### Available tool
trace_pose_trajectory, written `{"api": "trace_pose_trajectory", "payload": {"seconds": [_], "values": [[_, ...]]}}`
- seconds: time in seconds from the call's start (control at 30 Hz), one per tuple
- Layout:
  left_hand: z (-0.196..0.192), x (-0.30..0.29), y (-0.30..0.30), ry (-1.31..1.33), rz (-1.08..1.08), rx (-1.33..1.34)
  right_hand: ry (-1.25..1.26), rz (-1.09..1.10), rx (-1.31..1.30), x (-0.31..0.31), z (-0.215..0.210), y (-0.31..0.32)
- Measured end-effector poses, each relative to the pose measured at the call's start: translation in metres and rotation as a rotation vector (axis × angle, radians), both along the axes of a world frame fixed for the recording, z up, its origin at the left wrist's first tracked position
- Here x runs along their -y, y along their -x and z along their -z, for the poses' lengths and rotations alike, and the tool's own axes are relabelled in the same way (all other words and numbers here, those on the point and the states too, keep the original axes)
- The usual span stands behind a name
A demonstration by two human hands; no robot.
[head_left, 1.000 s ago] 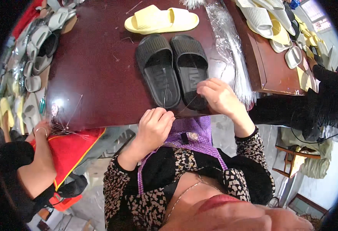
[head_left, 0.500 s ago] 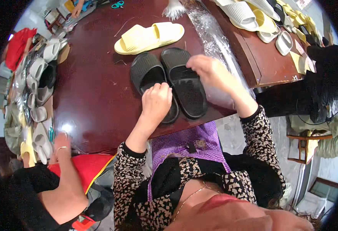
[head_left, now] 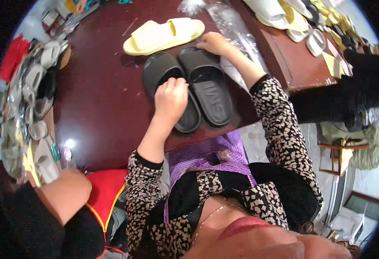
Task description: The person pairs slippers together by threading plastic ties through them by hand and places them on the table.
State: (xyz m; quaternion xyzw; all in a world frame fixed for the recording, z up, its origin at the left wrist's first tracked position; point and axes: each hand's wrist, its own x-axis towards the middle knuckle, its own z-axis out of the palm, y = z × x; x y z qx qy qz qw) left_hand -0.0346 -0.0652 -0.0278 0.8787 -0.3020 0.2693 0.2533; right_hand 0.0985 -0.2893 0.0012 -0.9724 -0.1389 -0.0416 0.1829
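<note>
Two black slide sandals lie side by side on the dark red table, toes pointing away from me. My left hand point(head_left: 171, 98) is closed over the left slide point(head_left: 161, 68), just behind its strap. Its fingertips are hidden, so what they grip, if anything, does not show. My right hand point(head_left: 214, 43) is at the toe end of the right slide point(head_left: 209, 84), its fingers bent and drawn together. Whether anything thin is between them cannot be made out. Beyond the black pair lies a pale yellow pair of slides point(head_left: 161, 36), tipped sideways.
Clear plastic film point(head_left: 235, 28) runs along the table's right side, near a white tuft of strands point(head_left: 191, 6). Pale and yellow slides point(head_left: 267, 13) crowd another table at right. More slides point(head_left: 35, 77) line the left side, where a co-worker's arm point(head_left: 66, 192) shows.
My right hand has moved from the right slide's strap to beyond its toe. My left hand stays at the left slide. The co-worker's arm at lower left has shifted.
</note>
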Motion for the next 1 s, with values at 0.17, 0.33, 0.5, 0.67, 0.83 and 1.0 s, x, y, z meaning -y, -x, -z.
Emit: {"api": "trace_pose_trajectory", "payload": {"seconds": [0.17,0.33,0.5,0.67,0.83,1.0], "values": [[-0.002,-0.005,0.009,0.035,-0.069,0.038,-0.067,-0.059,0.033,-0.011,0.004,-0.004],[-0.005,-0.001,0.021,0.033,-0.085,0.016,-0.299,-0.135,-0.032,-0.044,-0.016,0.010],[-0.009,0.010,0.026,0.034,-0.085,-0.018,-0.326,-0.226,-0.170,-0.072,-0.023,0.001],[-0.007,0.012,0.025,0.106,-0.076,0.116,-0.309,-0.255,-0.272,-0.093,-0.030,0.003],[-0.006,0.028,0.021,0.114,-0.011,0.119,-0.375,-0.287,-0.277,-0.077,-0.023,0.002],[-0.015,0.005,0.030,0.102,-0.065,-0.028,-0.871,-0.072,-0.431,-0.099,-0.041,0.024]]}}
